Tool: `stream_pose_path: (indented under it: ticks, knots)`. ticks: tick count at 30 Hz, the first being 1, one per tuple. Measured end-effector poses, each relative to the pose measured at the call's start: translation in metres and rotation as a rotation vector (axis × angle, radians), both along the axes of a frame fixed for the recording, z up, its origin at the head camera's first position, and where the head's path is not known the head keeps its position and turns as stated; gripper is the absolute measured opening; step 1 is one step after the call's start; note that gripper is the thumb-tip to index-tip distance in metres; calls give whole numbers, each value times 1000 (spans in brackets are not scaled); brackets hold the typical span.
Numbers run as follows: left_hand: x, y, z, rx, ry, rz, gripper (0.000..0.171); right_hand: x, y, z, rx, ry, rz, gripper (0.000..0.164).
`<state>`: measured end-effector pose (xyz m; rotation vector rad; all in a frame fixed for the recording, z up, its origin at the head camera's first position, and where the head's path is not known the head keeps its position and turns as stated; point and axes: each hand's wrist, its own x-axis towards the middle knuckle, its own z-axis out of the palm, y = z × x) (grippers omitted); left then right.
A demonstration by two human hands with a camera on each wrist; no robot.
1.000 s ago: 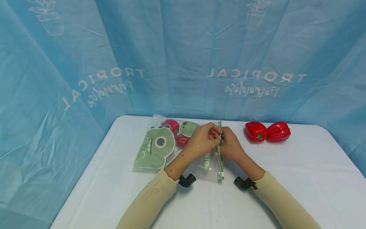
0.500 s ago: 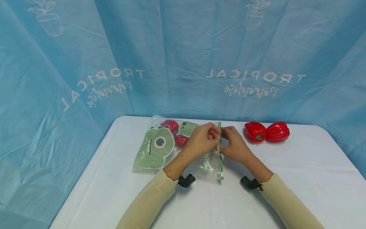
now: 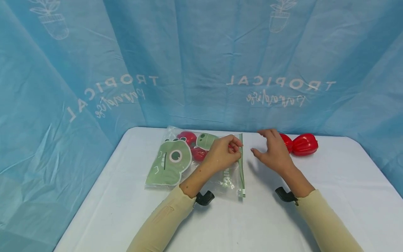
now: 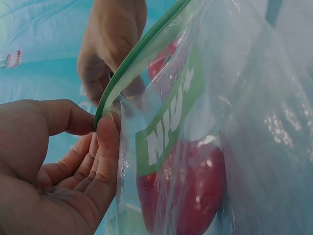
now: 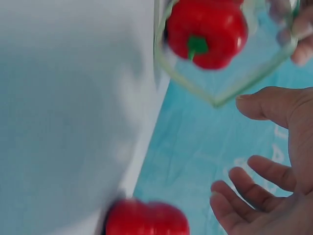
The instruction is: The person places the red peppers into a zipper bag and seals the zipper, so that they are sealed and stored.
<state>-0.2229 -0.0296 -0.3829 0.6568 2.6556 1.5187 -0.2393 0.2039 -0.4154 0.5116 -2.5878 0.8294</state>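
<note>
Blue cloth (image 3: 201, 59) hangs behind your white bench (image 3: 333, 185); the clear bag (image 3: 168, 166) rests toward the bench's left, its long axis running side to side, its green-edged mouth (image 3: 241, 175) pointing to your right; your left grip (image 3: 221, 152) pinches the mouth's edge between thumb and fingers; your right grip (image 3: 275, 150) stands wide, holding nothing, beside the mouth, partly hiding two loose red peppers (image 3: 304, 144); more peppers (image 3: 199, 154) sit inside the bag.
</note>
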Motion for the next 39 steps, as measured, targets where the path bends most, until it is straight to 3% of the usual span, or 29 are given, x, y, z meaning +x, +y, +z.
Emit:
stream_pose_path:
  ticks: [6,12,25,31,39]
  knots:
    - [1,0,0,-6,5,1,23,-6,22,3,71,47,-134,83]
    - [0,1,-1,-7,8,-6,23,-9,42,3,97,20,-218,88]
    - [1,0,-1,-10,9,-18,24,-13,51,-7,112,-156,-220,92]
    - [1,0,-1,-6,4,-17,24,-13,50,-7,116,-193,-216,89]
    - [1,0,-1,-6,13,-18,22,-14,50,-8,137,-229,-230,103]
